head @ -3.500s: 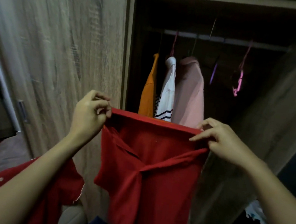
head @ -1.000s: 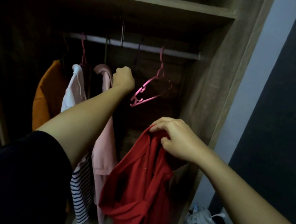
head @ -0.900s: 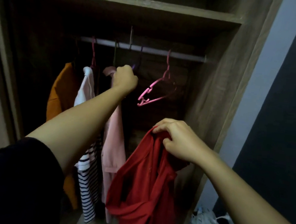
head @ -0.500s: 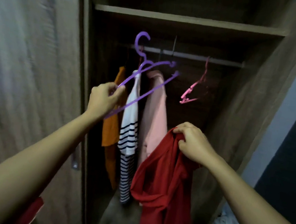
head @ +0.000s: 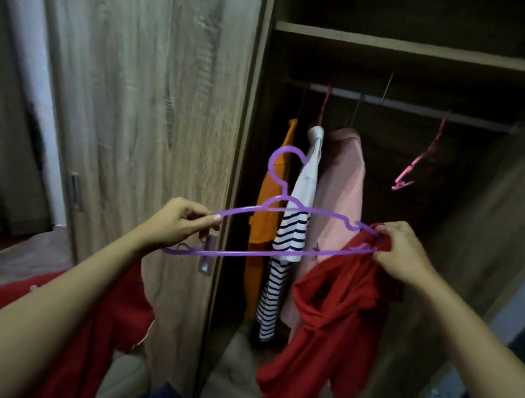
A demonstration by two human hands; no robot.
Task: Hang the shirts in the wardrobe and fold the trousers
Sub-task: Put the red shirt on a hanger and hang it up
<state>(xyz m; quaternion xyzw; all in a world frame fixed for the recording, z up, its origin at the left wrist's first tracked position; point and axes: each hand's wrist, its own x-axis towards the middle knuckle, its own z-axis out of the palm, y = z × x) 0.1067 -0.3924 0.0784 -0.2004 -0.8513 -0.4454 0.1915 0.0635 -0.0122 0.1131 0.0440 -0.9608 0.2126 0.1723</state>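
Observation:
A purple plastic hanger (head: 271,229) lies level in front of the open wardrobe. My left hand (head: 177,225) pinches its left end. My right hand (head: 403,249) grips the bunched top of a red shirt (head: 332,323) right at the hanger's right tip, and the shirt hangs down from that hand. Inside, an orange shirt (head: 270,206), a white striped shirt (head: 293,231) and a pink shirt (head: 340,187) hang from the metal rail (head: 404,105).
An empty pink hanger (head: 417,163) hangs on the rail's right part. The wooden wardrobe door (head: 149,89) stands at the left, a shelf (head: 416,51) above the rail. Another red garment (head: 103,318) drapes at the lower left. Clothes lie on the floor at the lower right.
My left hand took the purple hanger off the rail and brought it down level. The hanger's right tip now meets the red shirt in my right hand.

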